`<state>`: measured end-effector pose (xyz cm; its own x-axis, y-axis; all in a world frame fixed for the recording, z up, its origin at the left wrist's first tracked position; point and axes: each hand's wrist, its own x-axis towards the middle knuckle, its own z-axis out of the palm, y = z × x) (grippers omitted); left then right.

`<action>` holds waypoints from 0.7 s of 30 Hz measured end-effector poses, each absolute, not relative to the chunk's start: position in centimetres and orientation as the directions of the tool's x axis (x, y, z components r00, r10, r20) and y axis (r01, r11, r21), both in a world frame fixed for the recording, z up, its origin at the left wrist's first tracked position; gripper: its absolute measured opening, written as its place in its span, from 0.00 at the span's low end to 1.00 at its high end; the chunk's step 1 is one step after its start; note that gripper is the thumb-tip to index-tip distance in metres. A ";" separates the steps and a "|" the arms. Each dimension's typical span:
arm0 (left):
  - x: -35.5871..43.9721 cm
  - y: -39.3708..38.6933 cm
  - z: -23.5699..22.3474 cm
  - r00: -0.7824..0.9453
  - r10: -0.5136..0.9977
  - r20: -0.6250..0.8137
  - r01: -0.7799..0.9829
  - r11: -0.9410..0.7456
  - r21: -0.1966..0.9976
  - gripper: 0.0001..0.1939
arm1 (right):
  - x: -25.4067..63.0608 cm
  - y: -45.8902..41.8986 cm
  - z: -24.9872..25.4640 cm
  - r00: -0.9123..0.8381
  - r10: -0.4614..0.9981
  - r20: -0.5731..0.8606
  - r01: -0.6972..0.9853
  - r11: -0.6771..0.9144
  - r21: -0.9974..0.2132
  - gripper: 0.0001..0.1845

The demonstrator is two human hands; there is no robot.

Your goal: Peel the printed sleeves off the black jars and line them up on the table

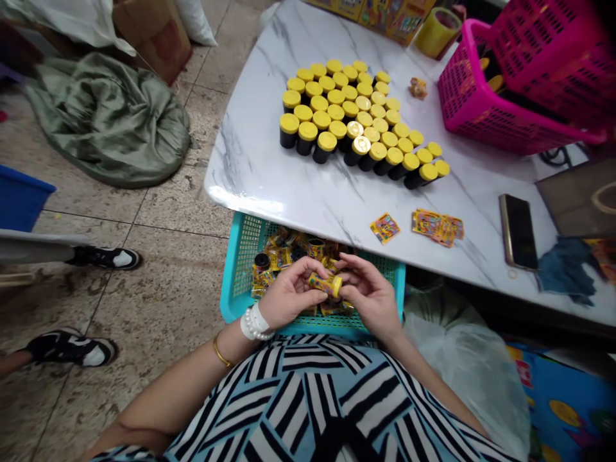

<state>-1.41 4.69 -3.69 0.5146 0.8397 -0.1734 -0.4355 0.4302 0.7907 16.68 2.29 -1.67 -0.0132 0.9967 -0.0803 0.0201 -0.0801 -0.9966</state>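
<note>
Over the teal basket, my left hand (289,292) grips a small canister (325,283) with a yellow lid and a colourful printed label around its side. It lies on its side, lid end to the right. My right hand (370,292) has its thumb and fingers closed at the lid end. Beneath both hands, the teal basket (230,282) holds a heap of labelled canisters (279,258), some showing black round ends. On the table, a flat printed label (385,228) lies beside a small pile of the same labels (437,226).
Many black canisters (289,131) with yellow lids stand grouped on the marble-patterned table (308,192). A pink basket (481,109), a tape roll (437,32) and a phone (518,231) are also there. Another person's shoes (72,346) and a green cloth bundle (110,122) are leftward on the floor.
</note>
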 end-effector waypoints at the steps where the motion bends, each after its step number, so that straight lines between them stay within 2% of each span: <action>1: -1.3 4.7 -3.5 0.488 0.862 -0.139 -0.417 0.370 0.830 0.10 | 16.6 2.2 -1.9 -0.059 0.989 -0.138 -0.046 -0.141 -0.989 0.20; 4: -1.2 4.8 -2.8 0.450 0.890 -0.081 -0.389 0.276 0.879 0.10 | 16.6 1.9 -2.0 -0.071 0.987 -0.141 -0.062 -0.145 -0.987 0.16; 7: -1.3 4.9 -2.7 0.454 0.876 -0.161 -0.385 0.356 0.852 0.17 | 16.7 1.6 -1.6 0.024 1.000 -0.001 0.134 -0.004 -0.991 0.14; 9: -1.6 5.0 -3.0 0.451 0.858 -0.245 -0.322 0.413 0.852 0.17 | 16.8 1.4 -1.3 0.015 0.996 0.093 0.291 0.084 -0.953 0.17; 11: -1.8 5.0 -3.2 0.445 0.850 -0.284 -0.242 0.419 0.875 0.16 | 16.8 1.3 -1.3 -0.011 0.993 0.120 0.345 0.116 -0.931 0.19; 14: -2.2 4.9 -3.0 0.395 0.898 -0.193 -0.117 0.257 0.959 0.16 | 16.4 1.2 -1.5 0.005 1.000 0.012 0.184 0.011 -0.983 0.17; 17: -2.6 5.0 -2.4 0.372 0.927 0.037 0.026 -0.050 0.998 0.15 | 15.8 1.1 -1.5 -0.011 0.987 -0.163 -0.051 -0.163 -0.985 0.16; 19: -2.9 5.3 -2.1 0.417 0.896 0.157 0.039 -0.190 0.981 0.14 | 15.4 1.0 -1.3 -0.002 0.977 -0.212 -0.090 -0.211 -0.973 0.16; 21: -3.1 5.6 -2.2 0.446 0.874 0.196 0.024 -0.230 0.973 0.15 | 15.2 0.9 -0.9 0.025 0.980 -0.196 -0.023 -0.196 -0.980 0.14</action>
<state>-3.12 5.65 -2.15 0.4455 0.8736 0.1956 0.0239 -0.2300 0.9729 15.25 0.92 -0.93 0.0249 0.9802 -0.1965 -0.0225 -0.1960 -0.9804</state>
